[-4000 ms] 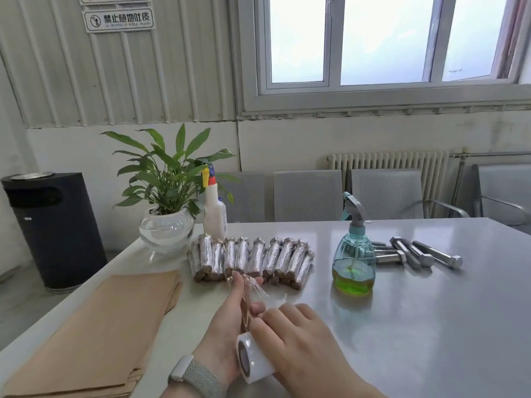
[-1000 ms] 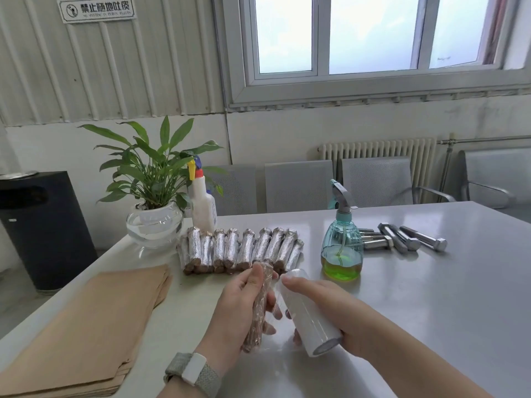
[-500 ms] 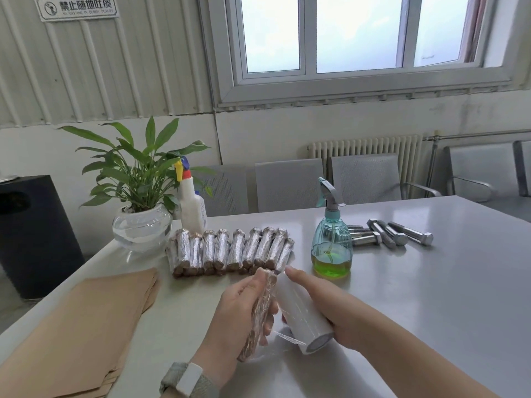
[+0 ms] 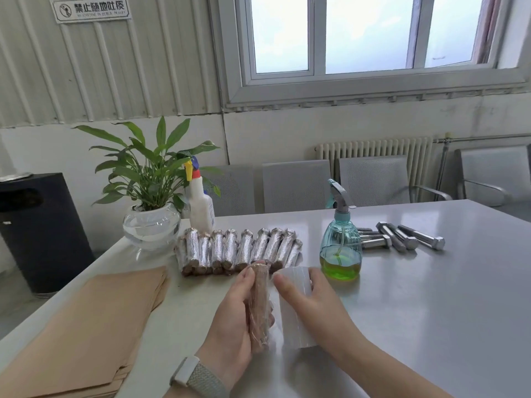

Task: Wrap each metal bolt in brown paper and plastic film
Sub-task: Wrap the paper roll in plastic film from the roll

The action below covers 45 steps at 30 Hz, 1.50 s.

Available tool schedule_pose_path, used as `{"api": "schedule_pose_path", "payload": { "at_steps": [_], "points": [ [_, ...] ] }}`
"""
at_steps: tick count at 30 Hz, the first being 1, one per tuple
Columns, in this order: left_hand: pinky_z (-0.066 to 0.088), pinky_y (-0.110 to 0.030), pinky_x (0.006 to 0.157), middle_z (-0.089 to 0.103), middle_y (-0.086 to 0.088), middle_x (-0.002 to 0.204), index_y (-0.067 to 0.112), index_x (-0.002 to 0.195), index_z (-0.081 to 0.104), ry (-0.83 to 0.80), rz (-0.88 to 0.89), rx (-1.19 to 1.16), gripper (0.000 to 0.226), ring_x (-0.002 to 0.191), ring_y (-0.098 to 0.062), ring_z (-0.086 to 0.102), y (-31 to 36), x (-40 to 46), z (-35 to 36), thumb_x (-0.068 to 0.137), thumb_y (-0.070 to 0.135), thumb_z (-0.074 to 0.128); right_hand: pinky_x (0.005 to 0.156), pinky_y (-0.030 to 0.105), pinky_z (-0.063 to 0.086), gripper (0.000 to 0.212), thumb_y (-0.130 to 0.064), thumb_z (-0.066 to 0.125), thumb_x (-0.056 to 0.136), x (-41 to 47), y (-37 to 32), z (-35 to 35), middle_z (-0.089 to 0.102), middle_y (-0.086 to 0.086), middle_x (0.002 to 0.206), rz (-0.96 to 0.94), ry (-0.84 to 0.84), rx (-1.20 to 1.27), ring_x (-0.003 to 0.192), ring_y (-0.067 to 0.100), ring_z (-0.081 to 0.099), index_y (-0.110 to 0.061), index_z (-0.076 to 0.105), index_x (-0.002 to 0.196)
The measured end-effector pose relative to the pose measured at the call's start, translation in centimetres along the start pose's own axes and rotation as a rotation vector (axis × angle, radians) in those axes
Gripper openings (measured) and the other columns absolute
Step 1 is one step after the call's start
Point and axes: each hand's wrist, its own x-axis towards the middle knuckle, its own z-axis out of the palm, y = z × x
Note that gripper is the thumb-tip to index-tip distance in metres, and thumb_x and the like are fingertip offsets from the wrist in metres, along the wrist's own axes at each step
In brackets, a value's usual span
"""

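Film [image 4: 274, 307] is now drawn tight between the paper-wrapped bolt [image 4: 259, 305] and the roll [image 4: 294, 308], which has been swung from lying slanted a second ago to standing nearly parallel beside the bolt at lower centre of the frame. The bolt is gripped upright by the left hand [image 4: 232, 320], fingers curled round its left side and thumb near its top. The roll is held by the right hand [image 4: 313, 303], thumb and fingers wrapped round it. Another turn of film is judged to be under way, so this bolt is partly covered and not yet finished. Behind the hands, a row of wrapped bolts [image 4: 238, 251] is laid at centre frame, and several bare bolts [image 4: 402, 239] are left at centre right, behind the green spray bottle [image 4: 341, 251]. Brown paper sheets [image 4: 86, 326] are stacked at lower left on the table [image 4: 431, 311], so much work is judged to remain.
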Motion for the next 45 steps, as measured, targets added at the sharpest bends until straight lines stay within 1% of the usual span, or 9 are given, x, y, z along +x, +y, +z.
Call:
{"api": "schedule_pose_path", "payload": {
  "at_steps": [3, 10, 14, 17, 20, 31, 36, 42, 45],
  "points": [
    [0.059, -0.036, 0.065, 0.068, -0.011, 0.088, 0.014, 0.112, 0.065, -0.068, -0.013, -0.118, 0.030, 0.076, -0.024, 0.068, 0.0, -0.4, 0.5, 0.090, 0.032, 0.056, 0.059, 0.013, 0.045, 0.056, -0.076, 0.062, 0.068, -0.5, -0.1, 1.1, 0.069, -0.018, 0.083, -0.044, 0.001, 0.022, 0.074, -0.006, 0.065, -0.030, 0.052, 0.098],
    [0.053, -0.048, 0.089, 0.069, -0.012, 0.117, 0.028, 0.116, 0.067, -0.167, -0.074, -0.119, 0.031, 0.106, -0.032, 0.065, -0.2, -0.9, 0.9, 0.089, 0.040, 0.056, 0.055, 0.014, 0.039, 0.069, -0.086, 0.027, 0.064, -0.9, -0.4, 1.4, 0.065, -0.011, 0.083, 0.010, 0.129, 0.048, 0.071, -0.009, 0.059, -0.029, 0.050, 0.095],
    [0.051, -0.035, 0.078, 0.070, -0.007, 0.114, 0.024, 0.111, 0.070, -0.079, 0.160, 0.114, 0.025, 0.094, -0.023, 0.064, -0.3, -0.5, 0.6, 0.093, 0.032, 0.054, 0.053, 0.010, 0.038, 0.064, -0.081, 0.031, 0.070, -0.8, -0.5, 1.3, 0.064, -0.011, 0.082, 0.053, 0.115, 0.073, 0.068, -0.012, 0.057, -0.026, 0.053, 0.094],
    [0.051, -0.040, 0.093, 0.072, -0.009, 0.109, 0.019, 0.105, 0.071, -0.020, 0.303, 0.118, 0.022, 0.104, -0.025, 0.067, -0.5, -0.6, 0.7, 0.087, 0.028, 0.062, 0.072, 0.020, 0.047, 0.047, -0.066, 0.037, 0.092, -0.6, 0.1, 1.7, 0.069, -0.011, 0.094, 0.107, 0.021, 0.160, 0.084, -0.005, 0.064, -0.028, 0.060, 0.104],
    [0.057, -0.036, 0.079, 0.072, -0.008, 0.101, 0.021, 0.103, 0.071, -0.021, 0.315, 0.050, 0.028, 0.092, -0.021, 0.068, -0.6, -0.7, 0.7, 0.077, 0.032, 0.070, 0.088, 0.040, 0.054, 0.036, -0.056, 0.043, 0.094, -0.9, 0.1, 2.0, 0.070, -0.004, 0.104, 0.151, -0.066, 0.264, 0.097, 0.011, 0.067, -0.029, 0.061, 0.109],
    [0.055, -0.045, 0.084, 0.070, -0.019, 0.112, 0.012, 0.112, 0.071, -0.063, 0.047, -0.116, 0.050, 0.100, -0.033, 0.068, -1.2, -0.7, 0.4, 0.076, 0.046, 0.072, 0.086, 0.038, 0.056, 0.050, -0.055, 0.065, 0.073, -1.5, -0.4, 2.5, 0.075, 0.001, 0.101, 0.063, -0.060, 0.387, 0.097, 0.018, 0.071, -0.021, 0.070, 0.108],
    [0.058, -0.036, 0.064, 0.073, -0.018, 0.100, 0.014, 0.097, 0.078, -0.068, 0.005, -0.142, 0.061, 0.087, -0.030, 0.073, -1.5, -0.3, 0.4, 0.083, 0.065, 0.048, 0.085, 0.044, 0.056, 0.055, -0.057, 0.071, 0.068, -1.2, -0.4, 2.0, 0.075, 0.008, 0.094, 0.125, -0.081, 0.377, 0.091, 0.026, 0.072, -0.012, 0.073, 0.098],
    [0.054, -0.052, 0.089, 0.070, -0.021, 0.110, 0.015, 0.106, 0.074, -0.030, 0.066, -0.009, 0.054, 0.102, -0.036, 0.068, -1.5, 0.1, 0.2, 0.086, 0.060, 0.050, 0.076, 0.039, 0.059, 0.069, -0.057, 0.085, 0.058, -1.0, -0.6, 1.1, 0.073, 0.006, 0.099, 0.217, -0.171, 0.421, 0.090, 0.021, 0.073, -0.019, 0.061, 0.111],
    [0.058, -0.033, 0.059, 0.075, -0.013, 0.088, 0.017, 0.096, 0.075, -0.035, 0.173, 0.072, 0.048, 0.076, -0.026, 0.073, -1.0, 0.2, 0.1, 0.083, 0.057, 0.054, 0.070, 0.034, 0.058, 0.069, -0.064, 0.081, 0.060, -0.8, -0.9, 0.7, 0.073, 0.002, 0.094, 0.176, -0.123, 0.320, 0.086, 0.016, 0.072, -0.021, 0.058, 0.110]
  ]
}}
